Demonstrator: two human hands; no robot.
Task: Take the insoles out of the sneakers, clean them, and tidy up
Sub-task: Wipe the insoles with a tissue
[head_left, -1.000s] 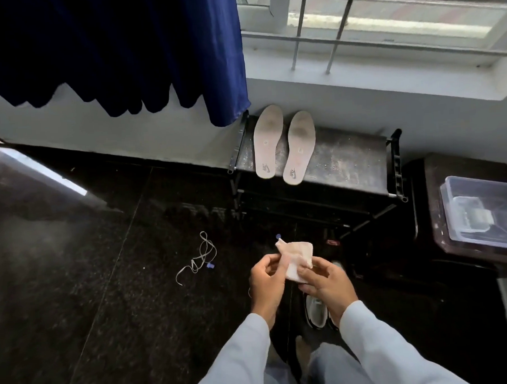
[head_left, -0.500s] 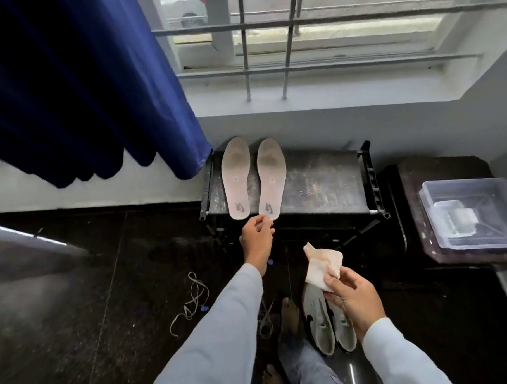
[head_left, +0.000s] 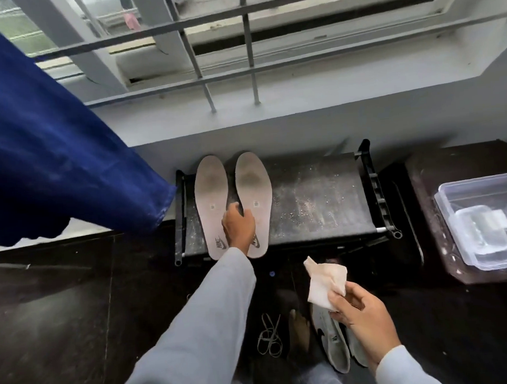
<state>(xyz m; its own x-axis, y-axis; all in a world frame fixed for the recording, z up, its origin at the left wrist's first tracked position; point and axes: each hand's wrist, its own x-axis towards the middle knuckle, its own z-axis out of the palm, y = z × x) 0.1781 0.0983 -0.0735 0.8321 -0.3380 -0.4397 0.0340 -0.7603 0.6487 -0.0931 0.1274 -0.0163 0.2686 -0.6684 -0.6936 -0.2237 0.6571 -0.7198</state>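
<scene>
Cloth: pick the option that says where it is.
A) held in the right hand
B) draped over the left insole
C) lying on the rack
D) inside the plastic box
A: the right hand pinches the cloth above the sneakers, clear of the rack, where the left hand touches the insoles.

Blue curtain at the left, beside a barred window. Clear plastic tub on a dark cabinet at the right, a smaller clear container inside. Dark glossy floor below.
</scene>
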